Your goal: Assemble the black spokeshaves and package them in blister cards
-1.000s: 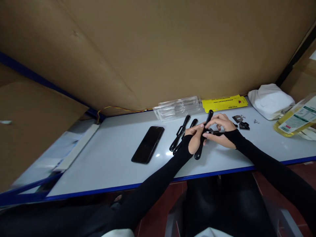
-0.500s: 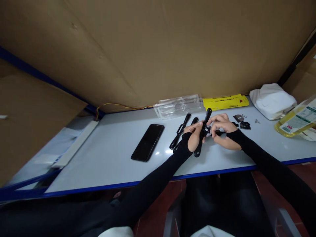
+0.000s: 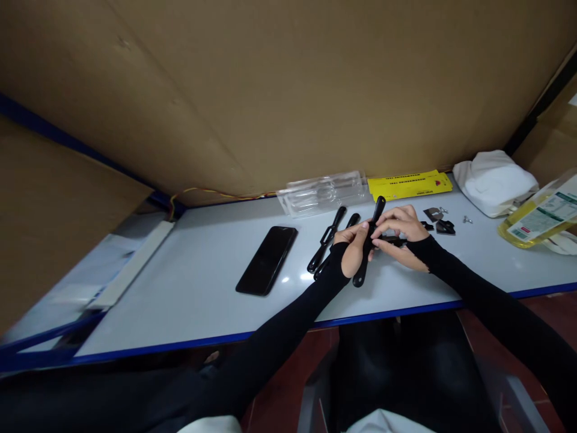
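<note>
Between the two hands, above the middle of the tabletop [image 3: 202, 288], a black handle [image 3: 377, 210] is held with its long axis running from 1 o'clock down to 7 o'clock. The left hand [image 3: 353, 251] wraps its lower half in a closed grip. The right hand [image 3: 401, 228] comes in from 3 o'clock with thumb and forefinger pinched on its middle. A small dark piece [image 3: 391, 239] shows under that palm; how it is held I cannot tell.

At 9 o'clock of the left hand, just beside it, two more black handles [image 3: 325, 239] lie parallel on the same slant, with a phone [image 3: 267, 260] farther out. At 12 o'clock sit a clear blister pack [image 3: 322, 192] and a yellow card [image 3: 409, 184]. At 2 o'clock of the right hand lie loose small parts [image 3: 444, 226], then a white cloth [image 3: 493, 180] and a bottle [image 3: 536, 219]. Nothing lies between the hands but the handle.
</note>
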`<state>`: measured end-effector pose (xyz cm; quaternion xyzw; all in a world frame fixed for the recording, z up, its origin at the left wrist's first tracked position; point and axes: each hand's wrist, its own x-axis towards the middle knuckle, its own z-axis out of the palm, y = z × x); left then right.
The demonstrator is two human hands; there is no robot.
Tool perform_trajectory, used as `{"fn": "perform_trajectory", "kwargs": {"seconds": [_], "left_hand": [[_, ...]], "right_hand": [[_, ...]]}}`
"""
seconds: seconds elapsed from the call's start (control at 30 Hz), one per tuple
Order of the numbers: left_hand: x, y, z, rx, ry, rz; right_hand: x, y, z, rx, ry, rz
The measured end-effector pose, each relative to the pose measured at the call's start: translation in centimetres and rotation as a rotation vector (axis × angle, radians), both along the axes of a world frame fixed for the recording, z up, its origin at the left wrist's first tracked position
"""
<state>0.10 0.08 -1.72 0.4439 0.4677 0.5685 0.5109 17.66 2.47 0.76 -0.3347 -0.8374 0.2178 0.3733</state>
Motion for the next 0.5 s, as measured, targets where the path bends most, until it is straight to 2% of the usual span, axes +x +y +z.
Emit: {"fn": "perform_trajectory", "kwargs": {"seconds": [0.07,0.13,0.23,0.5], "left_hand": [[-0.07,0.11,-0.04,-0.015,-0.014,0.002],[-0.11,0.17,-0.06,-0.025,-0.023,-0.010],[-0.07,0.13,-0.14,-0.012,-0.036,-0.009],[0.12,0.09,-0.53,0.023,-0.004,-0.003]], "right_hand": [[0.10,0.08,-0.11,-0.044,0.006,0.018],[0.22,0.18,-0.16,-0.055,0.031,-0.022],[0.26,0.16,0.00,-0.009,0.052,-0.090],[-0.24,-0.11,-0.17,0.018,0.037,-0.086]]}}
